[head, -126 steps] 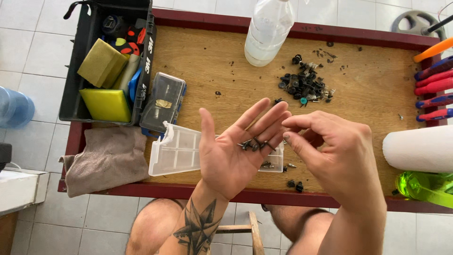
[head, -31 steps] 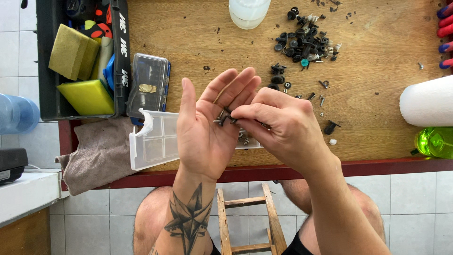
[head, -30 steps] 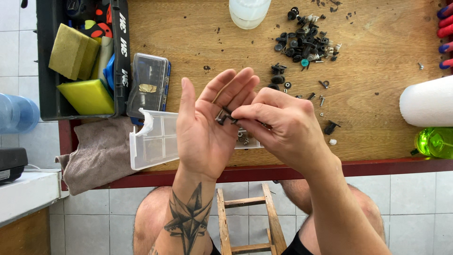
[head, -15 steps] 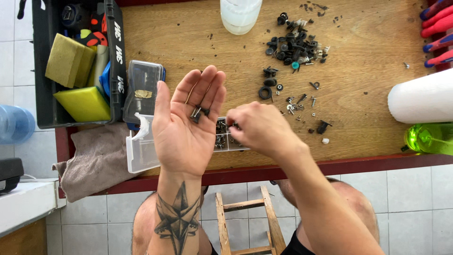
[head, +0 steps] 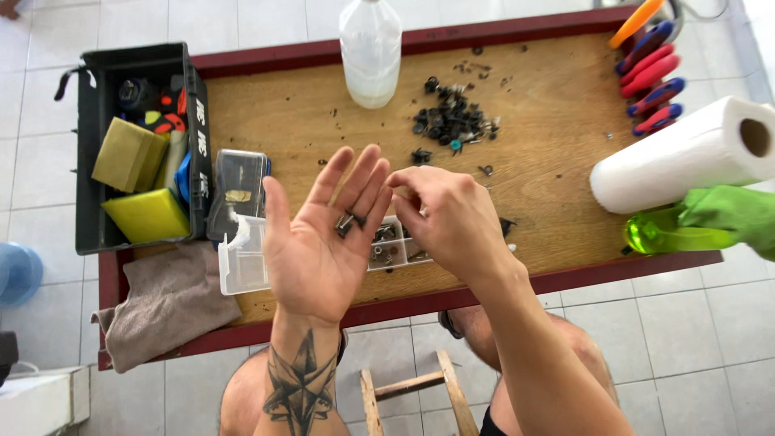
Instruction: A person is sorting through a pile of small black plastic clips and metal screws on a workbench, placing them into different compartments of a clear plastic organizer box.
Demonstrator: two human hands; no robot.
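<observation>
- Since half a second ago, my view has tipped back, so the far table edge and the whole bottle show again; my right hand [head: 452, 222] has risen from the tray to beside the left fingertips.
- Nearest me are bare knees, a wooden stool [head: 408, 387] and pale floor tiles [head: 694, 323].
- My left hand [head: 319, 242] is held flat, palm up and fingers spread, with a few dark screws [head: 347, 222] lying at the base of the fingers.
- My right hand is curled with fingertips pinched together; I cannot tell whether it holds a screw.
- Under both hands a clear tray [head: 242, 262] sits on the wooden table [head: 549, 145], near its front edge.
- A grey rag [head: 161, 303] hangs off the left corner.
- At mid-table are a small clear case [head: 238, 190], a paper roll [head: 686, 157] and a green spray bottle [head: 670, 234].
- Farther off are a black toolbox [head: 137, 145], a screw pile [head: 452, 121], the bottle [head: 370, 48] and coloured handles [head: 650, 73].
</observation>
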